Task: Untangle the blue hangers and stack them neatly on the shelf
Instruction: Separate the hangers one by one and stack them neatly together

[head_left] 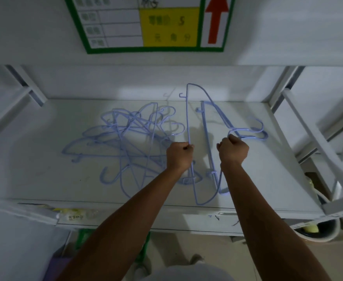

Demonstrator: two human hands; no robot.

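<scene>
- A white shelf (44, 175) runs across the view, with metal uprights at both ends.
- A tangled pile of blue hangers (130, 142) lies flat on the left-centre of the shelf. Their wires cross one another and their hooks point in different directions.
- The left hand (179, 157) is closed in a fist round the long straight bar of a single blue hanger (188, 118), just right of the pile. The bar runs from front to back, and its far end is tilted up off the shelf.
- Between the two hands, a small stack of blue hangers (206, 138) lies on the shelf with the bars lined up side by side and parallel to the held bar.
- The right hand (234, 151) is also a fist and grips the same hanger on its curved side, near the neck.
- Blue hooks (260, 131) curl out just right of that hand. I cannot tell which belongs to the held hanger and which to the stack.
- On the wall above hangs a green-bordered sign (109, 27) with a yellow panel and a red arrow (216, 19) pointing up.
</scene>
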